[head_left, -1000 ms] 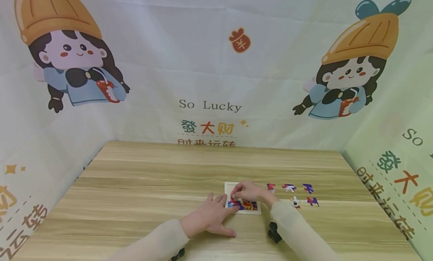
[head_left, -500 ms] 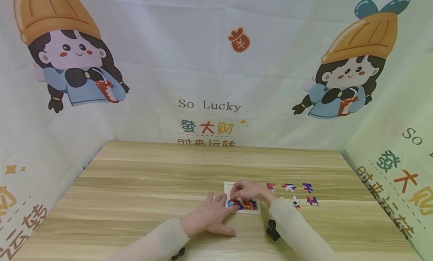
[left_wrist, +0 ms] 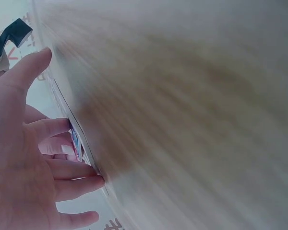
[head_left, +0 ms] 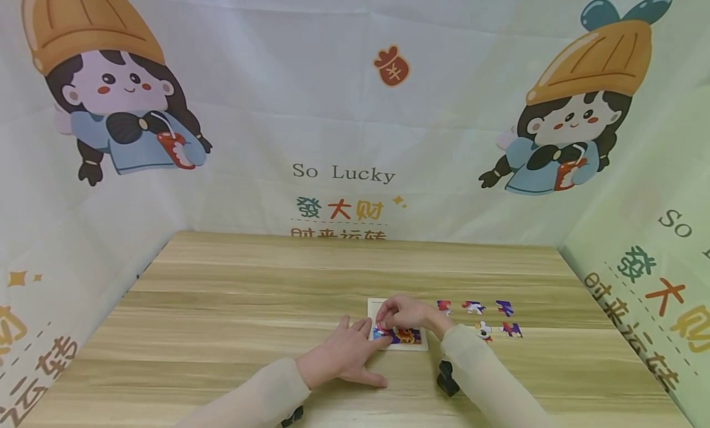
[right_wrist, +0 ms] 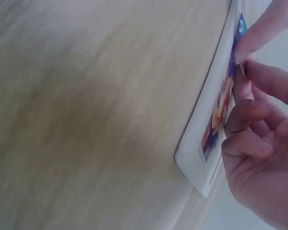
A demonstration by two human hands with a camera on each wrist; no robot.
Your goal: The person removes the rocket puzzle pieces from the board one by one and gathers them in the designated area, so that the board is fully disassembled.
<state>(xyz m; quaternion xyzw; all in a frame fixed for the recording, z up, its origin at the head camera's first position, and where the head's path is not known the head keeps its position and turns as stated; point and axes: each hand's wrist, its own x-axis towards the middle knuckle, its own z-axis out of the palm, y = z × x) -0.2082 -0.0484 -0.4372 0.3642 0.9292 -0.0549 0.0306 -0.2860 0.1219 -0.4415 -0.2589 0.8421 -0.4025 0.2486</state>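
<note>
A white puzzle tray [head_left: 424, 346] lies on the table with a row of joined, colourful pieces [head_left: 407, 337] along its near side. My left hand [head_left: 345, 353] rests spread at the tray's left edge; one fingertip touches the fitted pieces. In the left wrist view, its straight fingers [left_wrist: 79, 186] meet the tray's rim. Over the tray, my right hand [head_left: 407, 312] pinches a small jigsaw piece between thumb and index finger. Only the thin edge of that jigsaw piece [right_wrist: 243, 69] shows in the right wrist view; its picture is mostly hidden by the fingers.
Right of the tray lie several loose jigsaw pieces [head_left: 505, 308] in two rows; the right forearm partly covers the nearer row. A black wrist device [head_left: 447, 380] sits under the right sleeve. Printed cloth [head_left: 344, 132] walls surround the wooden table [head_left: 249, 292].
The right hand has shifted very slightly over the left part of the tray, still pinching the jigsaw piece. The left hand stays in place.
</note>
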